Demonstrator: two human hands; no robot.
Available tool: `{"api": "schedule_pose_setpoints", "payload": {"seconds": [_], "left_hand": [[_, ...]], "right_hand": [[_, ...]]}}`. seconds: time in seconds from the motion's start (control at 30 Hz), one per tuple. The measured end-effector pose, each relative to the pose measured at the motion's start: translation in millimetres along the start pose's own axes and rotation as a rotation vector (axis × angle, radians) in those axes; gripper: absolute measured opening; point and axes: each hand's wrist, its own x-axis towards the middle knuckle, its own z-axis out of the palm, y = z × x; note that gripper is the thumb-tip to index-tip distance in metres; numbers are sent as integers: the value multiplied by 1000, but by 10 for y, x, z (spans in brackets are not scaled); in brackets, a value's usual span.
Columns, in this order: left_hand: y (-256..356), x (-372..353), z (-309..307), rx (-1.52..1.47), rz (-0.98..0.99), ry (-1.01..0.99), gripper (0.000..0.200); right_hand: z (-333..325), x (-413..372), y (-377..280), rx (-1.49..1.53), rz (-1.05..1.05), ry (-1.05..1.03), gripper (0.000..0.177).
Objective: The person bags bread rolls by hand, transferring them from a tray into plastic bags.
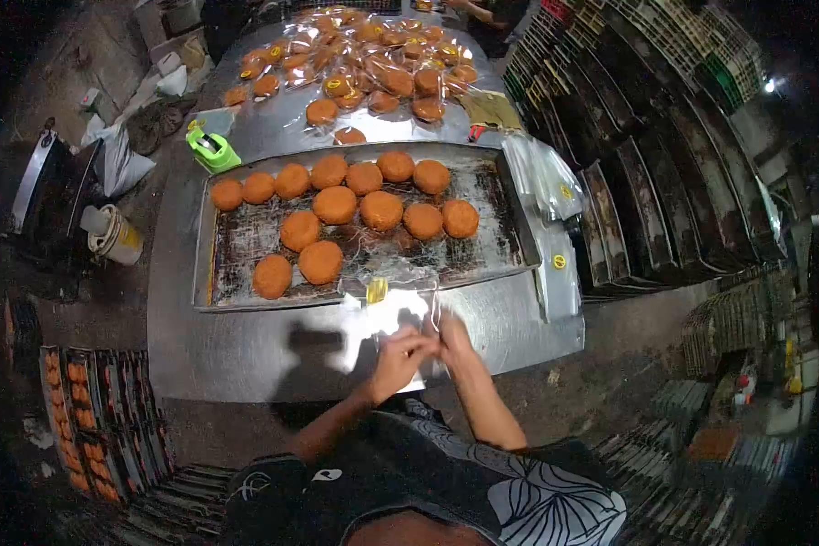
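- Head view: 14 buns [335,206] lie in one tray [246,298] — seven along the far side, four in a row nearer, three at the near left.
- One clear bag [405,274] lies over the tray's near edge, just beyond the hands; its one yellow label [377,290] carries print too small to read.
- Left hand [397,362]: fingers curled, meeting the other over the near part of the table [227,355].
- Right hand [455,338]: blurred and bent inward, clear film beside its fingers — whether either hand grips the bag, I cannot tell.
- Flat bags [541,173] lie along the tray's right side; two round yellow labels show, their marks unreadable.
- Bagged buns [397,82] heap up at the far end, overlapping too much to count; several bear yellow labels.
- One green dispenser [214,159] stands by the tray's far left corner.
- One bucket [116,238] stands left of the table.
- One shirt [382,473], the wearer's: small white logo, too small to read.
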Motion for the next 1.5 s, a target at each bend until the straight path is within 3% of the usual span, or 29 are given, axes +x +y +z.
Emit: {"api": "schedule_pose_setpoints", "payload": {"seconds": [0.03, 0.07, 0.1, 0.17, 0.2, 0.23, 0.27, 0.3, 0.33, 0.37, 0.4, 0.47, 0.5, 0.57, 0.6, 0.63, 0.7, 0.73, 0.87, 0.97, 1.1, 1.17, 1.23, 1.3, 1.37, 1.4, 1.43, 1.47, 1.5], "left_hand": [[-100, 29, -25, -15, 51, 105, 18], [-187, 125, -51, -477, 8, 310, 28], [-112, 218, -145, -646, -167, 581, 26], [-259, 348, -589, -1427, -311, 355, 21], [-307, 337, -764, -1259, -187, 377, 21], [-348, 316, -948, -1083, -73, 394, 22], [-627, 320, -1107, -1157, 0, 550, 24], [-836, 291, -1292, -1178, 7, 701, 21], [-803, 322, -1440, -1151, -15, 841, 21], [-728, 336, -1579, -1117, -43, 979, 22], [-638, 330, -1729, -1138, -86, 980, 23], [-569, 253, -1956, -1098, -204, 1092, 28], [-651, 201, -2070, -1084, -208, 1094, 28], [-1062, 67, -2253, -1195, 327, 753, 35], [-1348, 64, -2354, -1250, 534, 431, 41], [-1084, 182, -2245, -1263, 533, 408, 41], [-286, 464, -1824, -1134, -112, 1062, 49], [-217, 427, -1629, -919, -7, 855, 50], [197, 437, -1327, -1115, -69, 377, 57], [-240, 398, -1005, -1331, -196, 495, 54], [-100, 346, -1062, -1443, -228, 179, 52], [-27, 320, -825, -1443, -187, 275, 47], [-68, 245, -706, -1145, -392, 334, 41], [-130, 159, -784, -1092, -539, 294, 36], [-122, 81, -614, -922, -541, 213, 30], [-234, 37, -592, -964, -608, 120, 30], [-521, -7, -561, -299, -218, -158, 35], [-638, -108, -378, -25, -206, -191, 41], [-757, -208, -195, 248, -189, -226, 46]], "right_hand": [[415, -10, -159, 232, -205, -79, 43], [655, 72, -149, 496, -325, -198, 47], [823, 25, -112, 558, -287, -323, 44], [912, 296, 289, 585, 67, -496, 39], [996, 426, 411, 484, 231, -420, 33], [1027, 648, 491, 137, 133, -293, 40], [1129, 778, 174, -525, -235, -284, 48], [1242, 898, -152, -1195, -574, -48, 55], [1191, 1435, -100, -1366, -929, 347, 55], [1252, 1685, -158, -1590, -1054, 658, 54], [1107, 2060, -144, -1790, -1091, 769, 52], [1041, 2238, -350, -1718, -885, 630, 38], [1142, 2082, -350, -1560, -991, 590, 30], [1340, 1448, -176, -1230, -947, 192, 29], [1446, 1137, 156, -1292, -1176, 376, 32], [1609, 750, 259, -1309, -1474, 220, 39], [1787, 440, 296, -1176, -1645, -132, 41], [1758, 369, 248, -1189, -1644, -92, 41], [1510, 38, 261, -1078, -1508, -53, 47], [1438, 42, 163, -1016, -1472, 10, 45], [1334, -120, 136, -747, -1221, -90, 43], [1178, -44, 211, -795, -1202, -80, 42], [1215, -111, 159, -785, -1164, -76, 38], [1291, -199, 193, -333, -1006, 74, 32], [1046, 37, 76, -999, -929, 178, 23], [938, 194, -89, -1139, -895, 63, 19], [796, 506, -254, -1202, -883, 76, 16], [877, 551, -614, -1054, -1098, 51, 14], [1010, 545, -905, -964, -1079, 191, 16]]}}
